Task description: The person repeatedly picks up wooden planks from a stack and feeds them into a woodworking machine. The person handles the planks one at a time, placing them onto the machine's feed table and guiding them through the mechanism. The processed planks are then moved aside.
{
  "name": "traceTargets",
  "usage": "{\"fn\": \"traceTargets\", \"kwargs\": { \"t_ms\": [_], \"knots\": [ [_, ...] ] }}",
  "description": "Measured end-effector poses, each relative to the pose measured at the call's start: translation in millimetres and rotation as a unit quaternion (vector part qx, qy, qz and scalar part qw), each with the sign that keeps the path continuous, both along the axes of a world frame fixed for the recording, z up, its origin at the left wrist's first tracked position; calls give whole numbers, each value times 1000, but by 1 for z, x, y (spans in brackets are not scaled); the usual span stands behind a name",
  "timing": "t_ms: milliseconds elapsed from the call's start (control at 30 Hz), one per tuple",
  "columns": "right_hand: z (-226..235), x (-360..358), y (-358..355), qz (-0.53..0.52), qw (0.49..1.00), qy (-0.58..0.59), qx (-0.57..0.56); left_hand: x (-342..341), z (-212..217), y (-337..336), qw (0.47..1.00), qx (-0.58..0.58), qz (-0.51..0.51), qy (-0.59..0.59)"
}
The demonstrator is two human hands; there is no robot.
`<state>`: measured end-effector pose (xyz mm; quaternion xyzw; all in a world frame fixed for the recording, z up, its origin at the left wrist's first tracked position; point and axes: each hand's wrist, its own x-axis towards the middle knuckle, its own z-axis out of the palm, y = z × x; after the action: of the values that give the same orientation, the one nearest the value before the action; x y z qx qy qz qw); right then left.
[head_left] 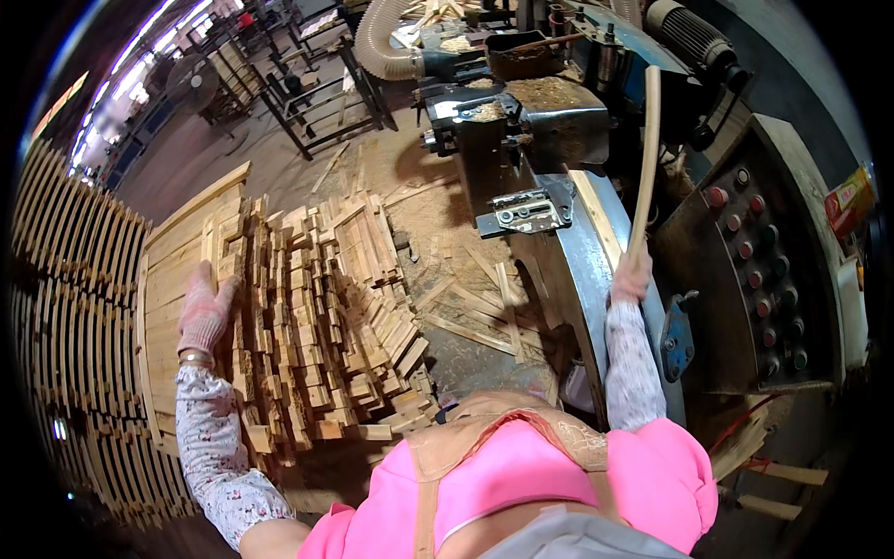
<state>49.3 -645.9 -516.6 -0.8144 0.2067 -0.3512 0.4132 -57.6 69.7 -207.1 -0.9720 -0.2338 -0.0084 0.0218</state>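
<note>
My left hand (205, 312), in a pinkish knitted glove, rests at the pile of wooden strips (312, 317). Its thumb and fingers are spread against the pale wood near the top; whether they press on one strip is hard to see. On the right, my right hand (631, 279), gloved too, is closed round the lower end of a slightly curved wooden stick (649, 149), which stands up over the metal machine table (596, 279). Just left of that stick, a flat wooden strip (594, 214) lies along the table, its far end by the machine head (563, 126).
A control panel (759, 270) with several buttons stands at the right. Loose offcuts (484, 312) and sawdust cover the floor between pile and machine. Slatted wood stacks (74, 307) line the far left. A ribbed hose (377, 42) and black metal racks (312, 93) stand behind.
</note>
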Motion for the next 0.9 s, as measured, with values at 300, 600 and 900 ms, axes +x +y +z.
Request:
{"fn": "traceTargets", "kwargs": {
  "t_ms": [300, 600, 900],
  "knots": [
    [-7, -52, -2, 89, 961, 121, -231, -13, -3, 0, 999, 38, 26, -19],
    [1, -230, -38, 63, 921, 234, -305, -19, -29, 29, 996, 71, 28, -51],
    [-29, 31, -3, 69, 891, 261, -366, -16, 5, -58, 963, 176, -187, -87]
  ]
}}
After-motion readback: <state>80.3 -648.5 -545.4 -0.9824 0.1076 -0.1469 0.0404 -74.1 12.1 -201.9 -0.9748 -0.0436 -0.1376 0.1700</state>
